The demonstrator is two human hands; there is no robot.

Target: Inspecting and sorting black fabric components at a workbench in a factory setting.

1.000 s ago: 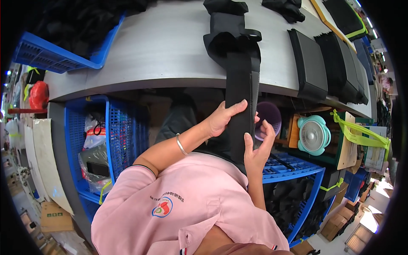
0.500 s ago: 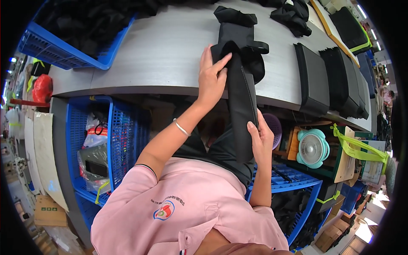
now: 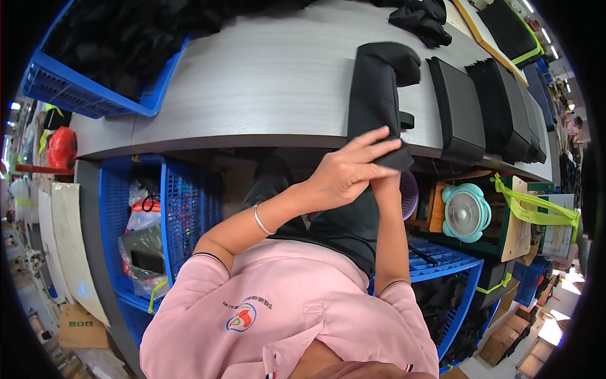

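A long black piece of leather-like material (image 3: 372, 95) lies across the table's near edge, its far end curling over to the right. A small black strap loop (image 3: 407, 120) sticks out from its right side. My left hand (image 3: 353, 167) reaches across to its near end, with fingers stretched out and apart on the black material. Just below, my right hand (image 3: 386, 184) is at the same end. The left hand covers most of it, so its fingers and grip are hidden.
Stacked black panels (image 3: 457, 114) line the table's right side. A blue crate (image 3: 69, 82) of black pieces stands at the far left. Under the grey table (image 3: 252, 82) are another blue crate (image 3: 132, 221) and a turquoise fan (image 3: 467, 213). Black cloth (image 3: 421, 22) lies farther back.
The black piece has been turned and shifted farther onto the table; its stitched slit no longer shows. My left hand has moved nearer and rightward, over my right hand, which has risen slightly.
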